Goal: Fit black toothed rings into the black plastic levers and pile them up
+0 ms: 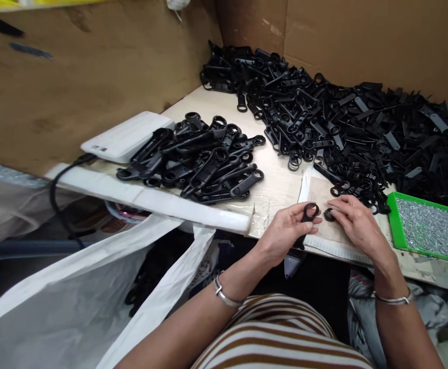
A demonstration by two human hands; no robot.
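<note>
My left hand (285, 228) is closed round a black plastic handle piece (307, 218) with a ring at its top end, held upright over the table's front edge. My right hand (357, 223) pinches a small black round part (329, 214) right beside that ring, the fingertips of both hands almost touching. Both wrists wear a thin metal bangle. A large heap of the same black handle pieces (347, 123) lies behind my hands. A smaller pile of them (204, 161) sits to the left.
A green tray (392, 215) of small metal bits stands at the right. A white box (126, 136) with a black cable lies at the left. A white plastic bag (74, 307) hangs open below the table edge. Cardboard walls (93, 66) enclose the table.
</note>
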